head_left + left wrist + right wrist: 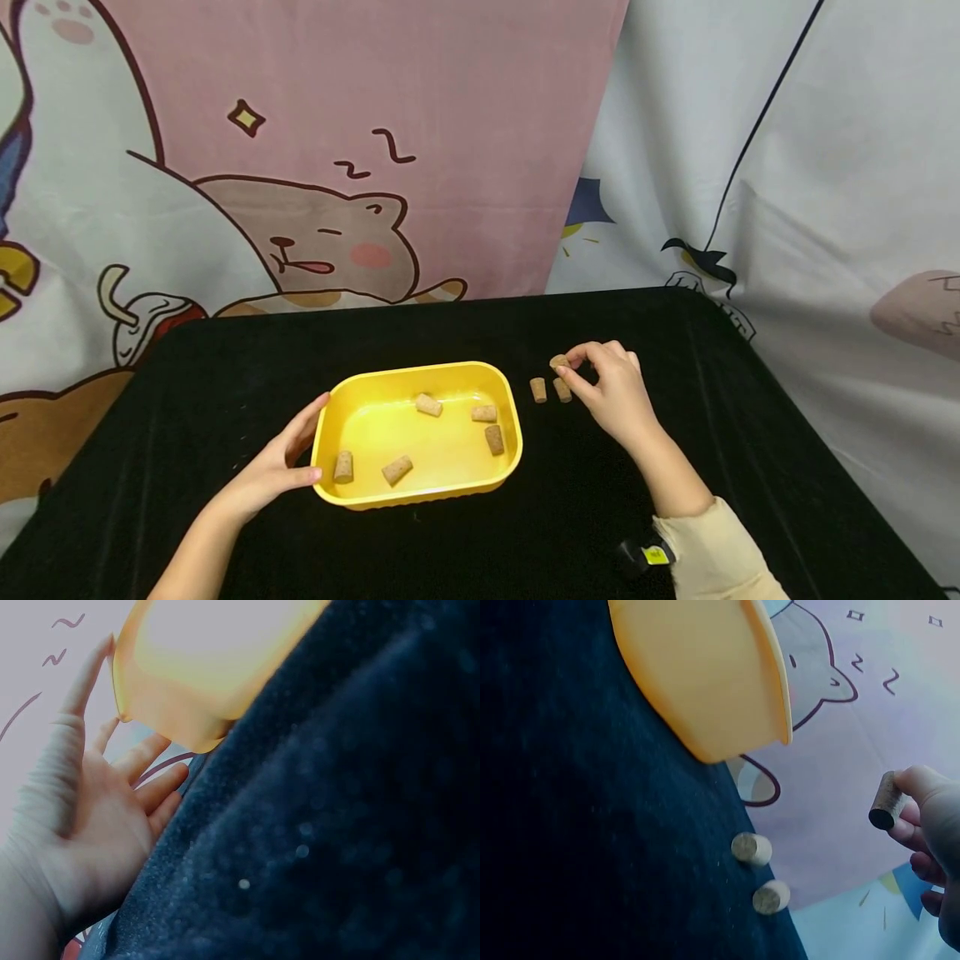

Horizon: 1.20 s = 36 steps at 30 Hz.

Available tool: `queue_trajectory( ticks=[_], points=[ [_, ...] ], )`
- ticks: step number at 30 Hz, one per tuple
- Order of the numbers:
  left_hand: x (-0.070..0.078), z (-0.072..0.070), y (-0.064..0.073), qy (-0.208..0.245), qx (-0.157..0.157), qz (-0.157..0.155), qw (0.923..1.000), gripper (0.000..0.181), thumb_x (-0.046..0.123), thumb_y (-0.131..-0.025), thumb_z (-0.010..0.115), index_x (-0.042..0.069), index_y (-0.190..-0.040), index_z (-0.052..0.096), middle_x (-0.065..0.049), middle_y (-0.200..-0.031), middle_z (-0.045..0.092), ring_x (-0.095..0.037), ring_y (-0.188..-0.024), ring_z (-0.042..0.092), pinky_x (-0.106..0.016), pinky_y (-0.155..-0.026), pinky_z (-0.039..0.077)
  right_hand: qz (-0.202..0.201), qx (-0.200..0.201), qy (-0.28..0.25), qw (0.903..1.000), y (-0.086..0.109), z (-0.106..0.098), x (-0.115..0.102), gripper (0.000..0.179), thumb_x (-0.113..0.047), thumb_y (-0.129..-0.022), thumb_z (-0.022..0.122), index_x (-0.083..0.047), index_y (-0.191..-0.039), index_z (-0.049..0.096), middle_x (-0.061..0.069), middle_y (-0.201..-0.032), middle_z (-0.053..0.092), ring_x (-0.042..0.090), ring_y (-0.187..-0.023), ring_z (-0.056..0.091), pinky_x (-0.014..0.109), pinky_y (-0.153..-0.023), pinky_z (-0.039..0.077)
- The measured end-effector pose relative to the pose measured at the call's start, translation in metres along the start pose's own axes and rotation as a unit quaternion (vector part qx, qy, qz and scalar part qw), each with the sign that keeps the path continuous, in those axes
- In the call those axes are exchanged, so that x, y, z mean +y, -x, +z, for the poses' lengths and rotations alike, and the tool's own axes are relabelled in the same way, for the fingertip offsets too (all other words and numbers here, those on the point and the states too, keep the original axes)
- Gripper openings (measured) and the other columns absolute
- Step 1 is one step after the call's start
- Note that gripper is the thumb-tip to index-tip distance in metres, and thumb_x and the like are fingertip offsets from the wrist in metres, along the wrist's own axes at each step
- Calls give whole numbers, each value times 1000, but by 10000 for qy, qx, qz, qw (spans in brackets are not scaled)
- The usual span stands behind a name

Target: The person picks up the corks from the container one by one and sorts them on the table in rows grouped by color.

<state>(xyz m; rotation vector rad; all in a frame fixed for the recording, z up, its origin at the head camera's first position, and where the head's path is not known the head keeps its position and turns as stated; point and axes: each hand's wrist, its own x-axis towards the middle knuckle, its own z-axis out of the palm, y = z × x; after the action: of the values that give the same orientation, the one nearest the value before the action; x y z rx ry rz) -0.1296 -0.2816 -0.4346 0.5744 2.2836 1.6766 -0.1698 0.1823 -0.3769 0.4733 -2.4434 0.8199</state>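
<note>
A yellow plastic bin (420, 496) stands on the black cloth, with several corks lying inside, among them one cork (343, 467) by its left wall. My left hand (281, 462) spans the bin's left end, its fairly straight fingers and thumb touching the rim. In the left wrist view the left palm (112, 817) faces the bin with a gap between. Right of the bin, my right hand (611, 392) pinches a cork (887, 801) between thumb and fingers, raised above the cloth. Below it two corks stand on the cloth, a left one (537, 390) and a right one (562, 390).
Black cloth (585, 500) covers the table. A small black object with a yellow-green label (655, 555) is beside the right sleeve (720, 550). Behind the table hangs a printed cartoon curtain (480, 150).
</note>
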Motion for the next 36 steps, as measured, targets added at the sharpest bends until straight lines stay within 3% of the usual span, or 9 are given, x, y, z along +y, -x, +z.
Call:
queue_trajectory(
  ticks=[14,23,36],
  points=[
    [-2,-2,-1,51,-29,40,10000,80,17,-89,60,17,-154,13,-25,-154,18,-54,-134,20,-75,-95,22,760,-314,18,9966,1,-1,27,17,-23,-90,67,-7,-94,63,7,-88,62,30,-86,52,42,-79,31],
    [-3,-2,-1,45,-4,12,10000,81,17,-89,61,18,-154,13,-25,-154,17,-54,-134,20,-75,-95,23,1175,-485,80,9918,5,1,37,25,-31,-92,64,-7,-96,63,8,-89,63,28,-86,51,41,-77,30],
    [-1,0,0,7,2,57,10000,80,18,-90,60,14,-154,13,-25,-154,18,-53,-134,21,-75,-95,23,1377,-480,300,9889,15,11,48,24,-32,-92,64,-8,-93,64,7,-86,66,23,-76,49,39,-73,29]
  ],
)
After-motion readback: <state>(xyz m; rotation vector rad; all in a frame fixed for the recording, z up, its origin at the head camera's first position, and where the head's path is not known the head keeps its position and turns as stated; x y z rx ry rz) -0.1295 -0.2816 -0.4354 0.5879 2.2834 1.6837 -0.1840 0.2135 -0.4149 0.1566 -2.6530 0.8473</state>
